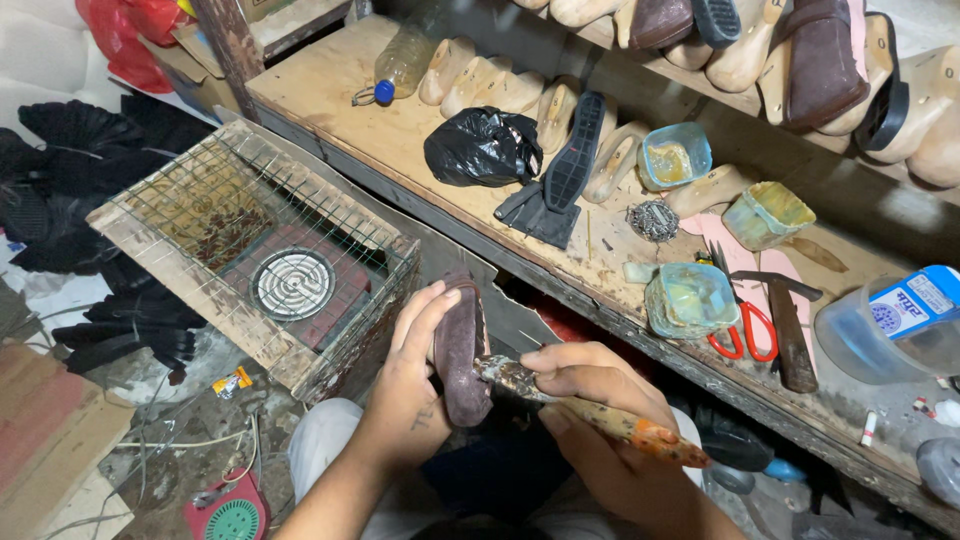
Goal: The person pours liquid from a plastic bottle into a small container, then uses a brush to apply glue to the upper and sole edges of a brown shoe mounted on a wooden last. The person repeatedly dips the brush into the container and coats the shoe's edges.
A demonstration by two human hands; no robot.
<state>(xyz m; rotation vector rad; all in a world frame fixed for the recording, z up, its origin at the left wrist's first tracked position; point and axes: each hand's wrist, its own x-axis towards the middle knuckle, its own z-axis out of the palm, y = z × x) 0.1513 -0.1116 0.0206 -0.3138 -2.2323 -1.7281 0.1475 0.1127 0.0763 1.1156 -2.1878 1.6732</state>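
Now the left hand (405, 385) clasps the brown shoe upper (460, 350); right hand's (590, 385) grip pinches the brush (560, 400).

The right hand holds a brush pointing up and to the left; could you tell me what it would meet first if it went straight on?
The right hand would drive its brush into the dark shoe piece held by the left hand; the bristles already seem to touch it.

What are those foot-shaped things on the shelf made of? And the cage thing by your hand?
The foot-shaped forms look like bare, pale wood: smooth, matte, tan. The cage seems a rough, unpainted wooden frame covered in thin metal wire mesh, with a round metal coil inside.
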